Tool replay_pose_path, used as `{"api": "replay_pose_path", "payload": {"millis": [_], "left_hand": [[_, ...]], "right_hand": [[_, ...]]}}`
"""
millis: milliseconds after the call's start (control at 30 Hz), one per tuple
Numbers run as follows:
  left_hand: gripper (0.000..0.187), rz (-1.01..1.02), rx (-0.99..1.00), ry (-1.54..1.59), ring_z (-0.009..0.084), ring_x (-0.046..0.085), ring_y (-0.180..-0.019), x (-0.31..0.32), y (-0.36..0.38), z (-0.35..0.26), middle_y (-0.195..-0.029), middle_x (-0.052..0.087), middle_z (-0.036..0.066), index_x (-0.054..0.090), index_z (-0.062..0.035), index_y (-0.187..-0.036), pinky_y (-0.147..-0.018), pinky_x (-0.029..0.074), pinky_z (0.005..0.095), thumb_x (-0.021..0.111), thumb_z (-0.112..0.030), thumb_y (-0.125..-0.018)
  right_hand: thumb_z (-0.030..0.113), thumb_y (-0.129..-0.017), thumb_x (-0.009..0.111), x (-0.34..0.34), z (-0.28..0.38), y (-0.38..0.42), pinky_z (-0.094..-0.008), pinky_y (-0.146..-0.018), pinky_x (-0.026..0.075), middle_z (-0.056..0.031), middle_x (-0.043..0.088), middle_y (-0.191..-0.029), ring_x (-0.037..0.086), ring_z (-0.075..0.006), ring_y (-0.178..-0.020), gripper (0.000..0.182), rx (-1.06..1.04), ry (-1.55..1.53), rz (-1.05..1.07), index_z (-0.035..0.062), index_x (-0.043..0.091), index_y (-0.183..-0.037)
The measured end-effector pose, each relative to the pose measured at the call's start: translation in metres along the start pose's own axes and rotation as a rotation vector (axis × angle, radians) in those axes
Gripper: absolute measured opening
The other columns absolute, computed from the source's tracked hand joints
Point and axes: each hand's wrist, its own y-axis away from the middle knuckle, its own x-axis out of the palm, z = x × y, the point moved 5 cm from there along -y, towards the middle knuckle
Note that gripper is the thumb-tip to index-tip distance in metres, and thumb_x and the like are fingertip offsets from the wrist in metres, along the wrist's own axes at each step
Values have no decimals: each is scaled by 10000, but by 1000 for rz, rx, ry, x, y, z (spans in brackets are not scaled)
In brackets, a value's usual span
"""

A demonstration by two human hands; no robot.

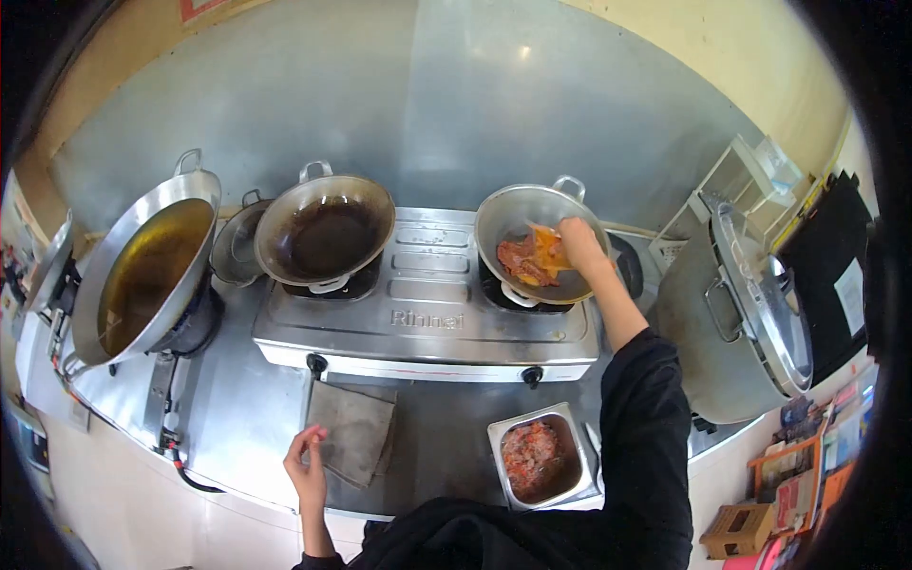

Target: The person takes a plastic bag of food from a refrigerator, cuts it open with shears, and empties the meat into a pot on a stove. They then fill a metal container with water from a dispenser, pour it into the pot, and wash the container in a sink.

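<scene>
My right hand (578, 245) is inside the rim of the right wok (494, 214), its fingers closed at an orange-yellow mass. What they grip is hidden. Beside the fingers, dark red, paste-like food (524, 261) lies in this wok. My left hand (306, 465) is raised near the counter's front edge, fingers loosely bent and apart, holding nothing. Closest to it lies a folded grey cloth (353, 435). In front of my body sits a rectangular metal container (560, 415) with a chopped red and whitish mixture (532, 460).
A two-burner stove (427, 340) carries the right wok and a left wok (275, 223) with dark liquid. Further left stands a large wok (90, 275) of brownish oil. At right is a tall lidded pot (684, 328). Boxes (739, 530) sit below.
</scene>
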Motion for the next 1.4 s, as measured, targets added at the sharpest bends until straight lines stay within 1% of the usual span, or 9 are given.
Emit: {"api": "replay_pose_path", "payload": {"millis": [267, 467, 500, 633, 767, 1033, 1233, 1333, 1400], "left_hand": [[173, -69, 17, 10, 165, 579, -807, -9, 3, 5, -839, 637, 92, 604, 10, -945, -763, 419, 283, 504, -94, -849], [203, -191, 110, -393, 285, 504, -1004, -25, 16, 29, -1027, 587, 119, 591, -20, -986, -879, 355, 368, 497, -35, -806], [325, -43, 103, -538, 328, 373, -1167, -23, 21, 51, -1191, 493, 130, 535, -47, -1106, -957, 274, 443, 520, -51, -781], [637, 255, 52, -831, 343, 111, -1311, 8, 45, 61, -1395, 247, 107, 361, -104, -1294, -1010, 84, 565, 632, -174, -722], [673, 304, 55, -914, 353, 72, -1315, 20, 58, 74, -1433, 121, 127, 365, -104, -1295, -1004, 60, 585, 659, -238, -704], [783, 384, -3, -894, 360, 58, -1314, 12, 50, 80, -1437, 134, 83, 392, -184, -1290, -975, -8, 629, 721, -339, -596], [892, 454, -25, -919, 380, 40, -1310, 7, 48, 93, -1442, 125, 69, 416, -222, -1278, -954, -45, 649, 733, -480, -485], [904, 521, 0, -946, 406, 4, -1304, 5, 49, 99, -1445, 112, 78, 434, -245, -1266, -946, -67, 651, 709, -552, -461], [883, 566, 40, -981, 414, -16, -1302, 4, 47, 101, -1445, 111, 81, 454, -256, -1251, -945, -74, 650, 704, -559, -460]], "right_hand": [[198, -651, 707, 1, -1, -5, -402, -675, 471, -209, 592, -776, 583, -355, -773, 254, -25, 54, -16, -13, 604, -745], [219, -662, 701, 12, -9, -14, -387, -669, 496, -184, 610, -801, 600, -334, -779, 256, 10, 98, 93, -9, 624, -750], [221, -657, 704, 10, -7, -11, -386, -669, 496, -182, 610, -796, 600, -332, -782, 259, -14, 115, 97, -10, 623, -743], [175, -659, 689, 6, -5, -10, -413, -680, 464, -201, 592, -745, 582, -355, -758, 202, 25, 119, 48, 10, 623, -755], [139, -675, 656, 6, -2, -9, -399, -664, 488, -192, 604, -771, 594, -339, -761, 156, -21, 129, 59, 2, 625, -740], [132, -678, 650, 22, -16, -14, -411, -661, 465, -199, 593, -743, 587, -345, -737, 137, -164, 203, -117, 9, 617, -729], [157, -679, 662, -8, -11, 5, -415, -652, 461, -204, 589, -732, 582, -348, -721, 168, 82, 30, -135, 16, 625, -761], [165, -684, 669, -28, -27, 25, -402, -654, 462, -216, 586, -757, 573, -361, -729, 200, 274, -144, -333, 31, 636, -829], [192, -727, 667, -51, -31, 46, -359, -656, 471, -166, 622, -744, 613, -285, -709, 229, 404, -394, -553, 18, 634, -873]]}}
